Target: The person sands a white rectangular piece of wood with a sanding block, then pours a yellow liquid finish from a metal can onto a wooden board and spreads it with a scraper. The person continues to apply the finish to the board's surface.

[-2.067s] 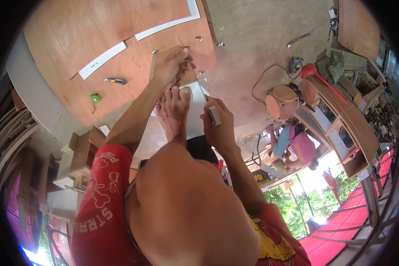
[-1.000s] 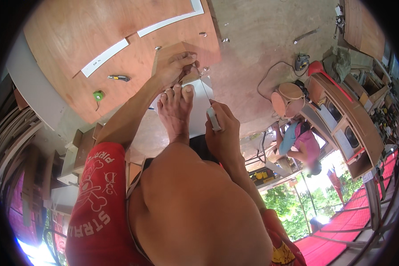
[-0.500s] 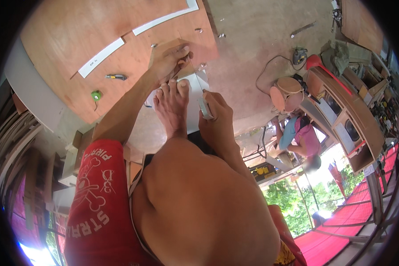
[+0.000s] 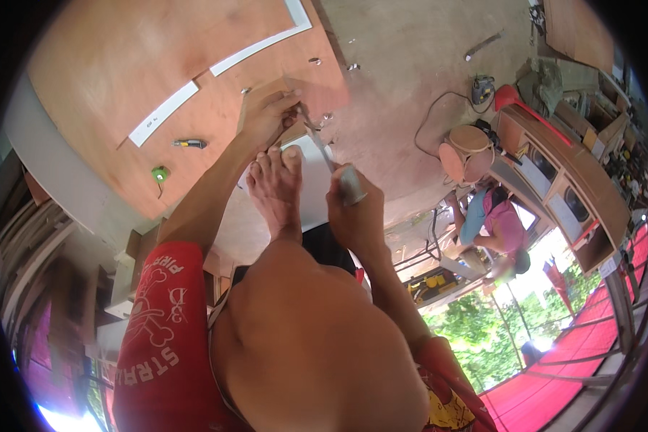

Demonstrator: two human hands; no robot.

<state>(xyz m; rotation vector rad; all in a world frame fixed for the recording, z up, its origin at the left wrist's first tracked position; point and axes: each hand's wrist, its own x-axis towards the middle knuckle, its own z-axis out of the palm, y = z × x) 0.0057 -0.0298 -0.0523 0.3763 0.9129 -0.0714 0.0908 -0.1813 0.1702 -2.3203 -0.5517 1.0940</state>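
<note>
My right hand (image 4: 356, 205) is wrapped round the pale handle of a hand saw (image 4: 318, 140). The saw's narrow blade slants up and left toward my left hand (image 4: 270, 119). That hand is closed at the edge of a thin brown wood piece (image 4: 255, 103), its fingers close to the blade's far end. My bare foot (image 4: 272, 183) presses down between the two hands, on a white-faced board (image 4: 315, 205). My foot and left hand hide much of the wood piece, and where the blade meets it is hard to make out.
A plywood sheet (image 4: 122, 65) lies ahead with white strips (image 4: 163, 114), a utility knife (image 4: 189, 144) and a green tape measure (image 4: 159, 174). At right are a round wooden stool (image 4: 468, 155), a corded power tool (image 4: 482, 89), a wooden cabinet (image 4: 554, 165) and a seated person (image 4: 500, 223).
My right hand has moved slightly down and right with the saw, whose blade now shows broader. My left hand stays at the wood piece. The whole view has shifted a little.
</note>
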